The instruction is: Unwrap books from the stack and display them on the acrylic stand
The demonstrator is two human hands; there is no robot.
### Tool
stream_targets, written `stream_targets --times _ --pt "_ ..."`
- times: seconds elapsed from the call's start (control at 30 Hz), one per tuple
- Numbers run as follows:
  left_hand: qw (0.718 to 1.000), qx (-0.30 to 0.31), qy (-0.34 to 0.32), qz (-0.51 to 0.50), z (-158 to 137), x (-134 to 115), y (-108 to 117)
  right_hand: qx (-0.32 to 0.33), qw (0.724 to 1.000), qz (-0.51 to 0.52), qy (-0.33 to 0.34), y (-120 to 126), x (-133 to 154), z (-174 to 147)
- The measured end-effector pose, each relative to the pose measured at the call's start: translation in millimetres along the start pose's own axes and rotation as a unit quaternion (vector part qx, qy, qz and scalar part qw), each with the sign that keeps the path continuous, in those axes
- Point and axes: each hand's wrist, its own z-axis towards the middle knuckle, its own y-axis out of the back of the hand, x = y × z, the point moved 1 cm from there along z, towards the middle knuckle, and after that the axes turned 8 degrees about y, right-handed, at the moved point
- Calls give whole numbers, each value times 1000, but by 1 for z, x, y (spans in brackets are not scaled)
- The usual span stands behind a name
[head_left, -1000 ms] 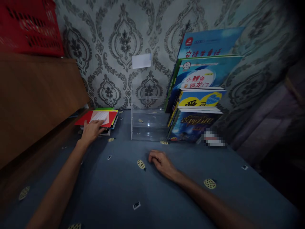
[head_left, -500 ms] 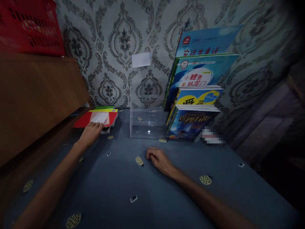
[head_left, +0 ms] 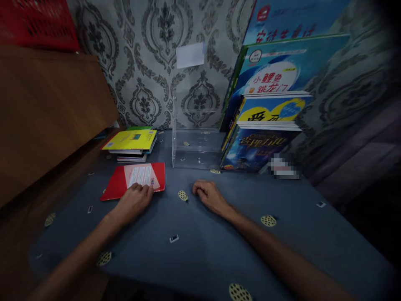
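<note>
My left hand [head_left: 135,201] grips the near edge of a red book [head_left: 117,184] with a pale printed panel on its cover; the thumb is hidden. Behind that book is a stack of books with a yellow book [head_left: 130,140] on top. My right hand [head_left: 210,195] rests on the dark tablecloth [head_left: 200,251], fingers curled in, with nothing visible in them. Beyond my hands stands a clear acrylic rack [head_left: 174,148]. Its right side holds several upright books in tiers, a dark blue book [head_left: 257,148] in front.
A brown wooden cabinet [head_left: 46,113] borders the table on the left, with a red plastic basket [head_left: 40,25] on top. Patterned wallpaper [head_left: 144,100] covers the wall behind. A small white card [head_left: 190,55] is at the rack's upper back. Purplish fabric [head_left: 354,142] hangs at the right.
My left hand has drawn the red book off the stack toward me, uncovering the yellow book. My right hand stays curled on the table. The view has shifted slightly.
</note>
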Motion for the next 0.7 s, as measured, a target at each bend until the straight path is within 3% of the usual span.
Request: stream_targets --times 0.17,0.33,0.43,0.57,0.7 --pt "997 -27 -66 -23 -19 -36 11 0 1000 -8 13 -1 0 -1" --pt "987 -82 -129 -50 -27 -78 25 -101 994 -8 45 1 8 -3" --pt "971 -141 -174 -80 -29 -107 34 -129 989 1 69 4 15 -5" --pt "957 -209 -183 -87 -31 -135 42 -65 993 14 96 4 19 -8" --pt "957 -156 -175 -173 -21 -131 36 22 991 -20 128 0 18 -9"
